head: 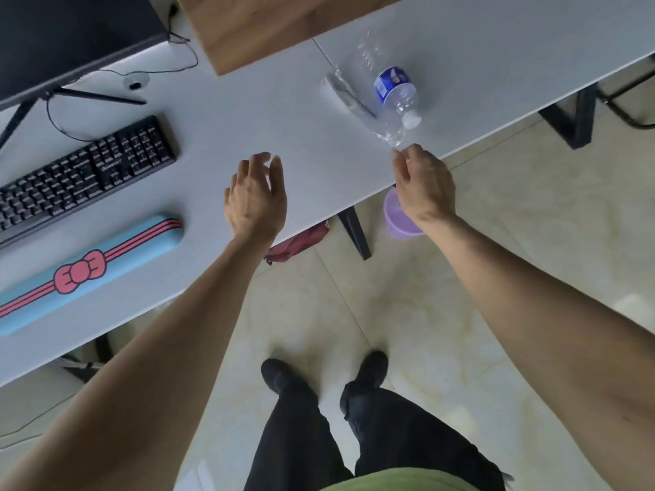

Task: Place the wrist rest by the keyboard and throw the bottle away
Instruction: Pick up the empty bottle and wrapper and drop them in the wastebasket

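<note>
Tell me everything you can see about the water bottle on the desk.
The bottle is clear, thin plastic with a blue printed label around its middle and a white cap, which is on. It looks empty. It stands on the white desk near the front edge, beside a clear plastic wrapper; whether they touch is unclear. Nothing holds it: the right hand hovers just short of the cap end, fingers pinched, and the left hand is open further away.
</note>
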